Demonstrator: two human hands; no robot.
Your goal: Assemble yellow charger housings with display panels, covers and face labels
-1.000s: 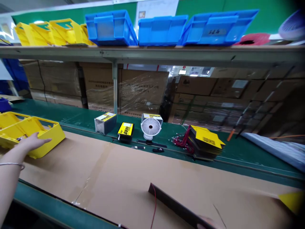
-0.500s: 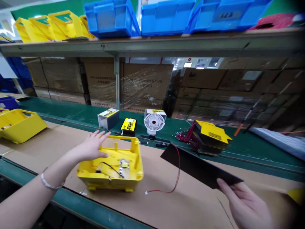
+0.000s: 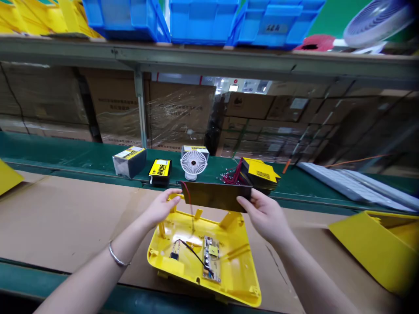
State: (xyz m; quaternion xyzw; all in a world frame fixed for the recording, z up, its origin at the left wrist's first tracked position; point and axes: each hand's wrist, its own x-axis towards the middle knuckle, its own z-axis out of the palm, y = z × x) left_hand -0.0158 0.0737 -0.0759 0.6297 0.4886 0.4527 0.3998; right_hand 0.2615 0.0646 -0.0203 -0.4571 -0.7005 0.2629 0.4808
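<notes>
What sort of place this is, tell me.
Probably a factory assembly station: a yellow shell with a circuit board inside, blue bins on the shelf, stacked cartons behind.

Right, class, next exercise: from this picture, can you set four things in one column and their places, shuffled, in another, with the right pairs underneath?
Things
1. dark panel
2. circuit board
3. small white fan
4. blue bins

Places
A. on the upper shelf
B. gripped by the right hand
C. standing on the green bench
D. inside the yellow shell

Right pairs: 1-B, 2-D, 3-C, 4-A
</notes>
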